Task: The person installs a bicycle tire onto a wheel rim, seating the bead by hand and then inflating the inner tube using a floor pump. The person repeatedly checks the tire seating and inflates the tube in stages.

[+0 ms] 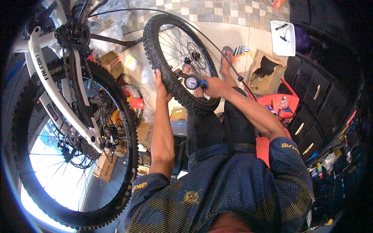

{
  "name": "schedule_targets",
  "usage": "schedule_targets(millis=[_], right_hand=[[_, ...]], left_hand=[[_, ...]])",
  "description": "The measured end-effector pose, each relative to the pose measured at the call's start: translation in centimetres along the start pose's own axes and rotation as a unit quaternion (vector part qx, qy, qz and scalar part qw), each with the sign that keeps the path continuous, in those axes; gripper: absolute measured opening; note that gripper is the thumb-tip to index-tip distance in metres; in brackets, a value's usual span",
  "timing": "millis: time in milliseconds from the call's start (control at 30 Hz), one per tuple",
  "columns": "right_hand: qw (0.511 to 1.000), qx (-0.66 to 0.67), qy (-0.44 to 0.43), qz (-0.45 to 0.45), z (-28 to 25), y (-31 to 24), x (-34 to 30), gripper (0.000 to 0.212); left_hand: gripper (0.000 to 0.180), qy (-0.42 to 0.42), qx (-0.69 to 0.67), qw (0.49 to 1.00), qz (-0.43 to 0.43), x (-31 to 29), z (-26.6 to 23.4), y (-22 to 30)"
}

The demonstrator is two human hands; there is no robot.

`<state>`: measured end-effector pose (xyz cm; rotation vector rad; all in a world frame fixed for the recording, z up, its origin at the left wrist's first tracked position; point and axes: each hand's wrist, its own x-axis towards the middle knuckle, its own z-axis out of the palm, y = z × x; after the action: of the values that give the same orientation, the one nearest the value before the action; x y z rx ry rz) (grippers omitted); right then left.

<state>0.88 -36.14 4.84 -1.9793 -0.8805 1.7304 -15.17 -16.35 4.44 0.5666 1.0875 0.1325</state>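
My left hand has its fingers wrapped over the knobby tread of the loose wheel, thumb side toward me, gripping the tyre at its left edge. My right hand is closed around a small pressure gauge with a round dial and a blue fitting, holding it against the tyre's right side near the rim; I cannot tell exactly how those fingers sit behind the gauge. A thin black hose arcs from the gauge area up over the wheel. The wheel stands upright on the floor in front of my knees, its disc rotor facing right, with a sandalled foot just beyond it. To my left a white bike frame hangs with its own rear wheel, cassette and chain showing. To my right sit a red tray, an open cardboard box and dark drawers.
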Motion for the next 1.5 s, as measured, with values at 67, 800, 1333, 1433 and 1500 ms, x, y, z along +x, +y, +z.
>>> schedule_targets(millis=[67,800,1333,1433,1500], right_hand=[[1.0,0.004,0.016,-0.013,0.2,0.2,0.0,0.042],[0.998,-0.037,0.038,0.014,-0.3,1.2,1.2,0.049],[0.998,-0.018,0.039,0.046,-0.6,-0.4,3.6,0.068],[0.998,-0.012,0.035,0.053,-0.9,-0.5,3.6,0.07],[0.998,-0.012,0.038,0.052,-1.1,-0.4,3.5,0.071]], left_hand=[[0.072,0.0,0.007,1.0,0.003,0.5,0.0,0.1],[0.07,-0.009,0.026,1.0,-0.01,1.3,0.2,0.7],[0.081,0.291,0.62,0.716,0.135,1.3,5.6,5.5],[0.077,0.295,0.622,0.713,0.132,1.5,5.9,5.5],[0.075,0.299,0.623,0.708,0.142,1.4,6.4,5.4]])
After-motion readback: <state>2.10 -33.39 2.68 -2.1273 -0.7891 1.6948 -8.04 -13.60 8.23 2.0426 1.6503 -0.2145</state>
